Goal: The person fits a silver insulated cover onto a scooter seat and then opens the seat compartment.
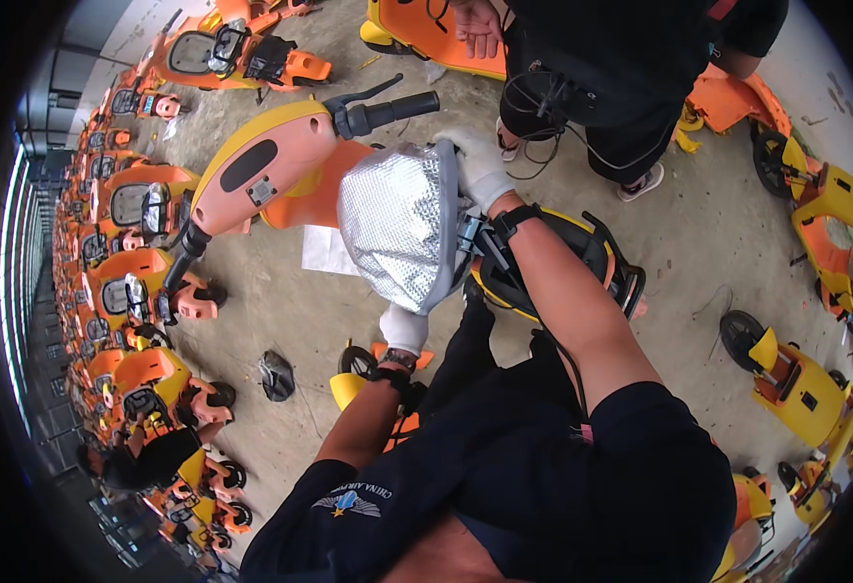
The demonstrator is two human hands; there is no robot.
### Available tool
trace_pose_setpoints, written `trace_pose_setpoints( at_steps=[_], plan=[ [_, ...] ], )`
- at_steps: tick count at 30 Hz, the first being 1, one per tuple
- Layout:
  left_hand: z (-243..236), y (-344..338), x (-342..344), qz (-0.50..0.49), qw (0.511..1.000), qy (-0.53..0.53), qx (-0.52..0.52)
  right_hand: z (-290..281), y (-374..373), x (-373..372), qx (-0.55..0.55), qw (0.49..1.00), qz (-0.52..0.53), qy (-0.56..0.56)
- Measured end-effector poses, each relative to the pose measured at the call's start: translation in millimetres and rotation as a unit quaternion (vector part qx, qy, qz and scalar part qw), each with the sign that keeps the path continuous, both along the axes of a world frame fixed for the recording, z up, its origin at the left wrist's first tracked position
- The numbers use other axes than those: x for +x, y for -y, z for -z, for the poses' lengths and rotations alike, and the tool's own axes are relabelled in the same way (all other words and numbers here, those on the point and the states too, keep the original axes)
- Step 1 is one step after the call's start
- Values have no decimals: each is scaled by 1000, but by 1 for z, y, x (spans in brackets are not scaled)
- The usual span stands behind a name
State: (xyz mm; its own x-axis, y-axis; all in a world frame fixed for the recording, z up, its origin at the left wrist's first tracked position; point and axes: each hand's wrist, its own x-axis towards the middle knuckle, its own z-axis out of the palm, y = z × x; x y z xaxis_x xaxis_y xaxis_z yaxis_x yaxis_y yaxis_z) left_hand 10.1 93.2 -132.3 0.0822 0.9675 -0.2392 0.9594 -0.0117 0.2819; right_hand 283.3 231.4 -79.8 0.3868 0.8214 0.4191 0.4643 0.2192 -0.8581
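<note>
Silver quilted bag (pixel 399 225) sits at the orange scooter (pixel 280 175) front, below the handlebar (pixel 385 112); gloved left hand (pixel 404 328) grips its lower edge, gloved right hand (pixel 480 165) its upper corner.

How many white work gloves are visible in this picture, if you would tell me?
2: the left hand wears one below the silver padded cover, the right hand one at its upper edge. Others may be hidden.

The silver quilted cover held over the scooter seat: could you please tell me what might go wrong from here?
1. The silver cover is held only at its edges by the left hand and right hand, so it could slip.
2. It may snag the handlebar grip nearby.
3. Another person's dangling cables hang close and might tangle.
</note>
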Motion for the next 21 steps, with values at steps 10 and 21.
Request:
trace_pose_setpoints(
  at_steps=[10, 21],
  plan=[
    [-21, 5, 2, 55, 986, 156, -2, -15, 9, -13, -51, 997, 3, 60],
    [-42, -18, -10, 88, 958, 272, 7, -28, 0, -17, -164, 980, -31, 110]
  ],
)
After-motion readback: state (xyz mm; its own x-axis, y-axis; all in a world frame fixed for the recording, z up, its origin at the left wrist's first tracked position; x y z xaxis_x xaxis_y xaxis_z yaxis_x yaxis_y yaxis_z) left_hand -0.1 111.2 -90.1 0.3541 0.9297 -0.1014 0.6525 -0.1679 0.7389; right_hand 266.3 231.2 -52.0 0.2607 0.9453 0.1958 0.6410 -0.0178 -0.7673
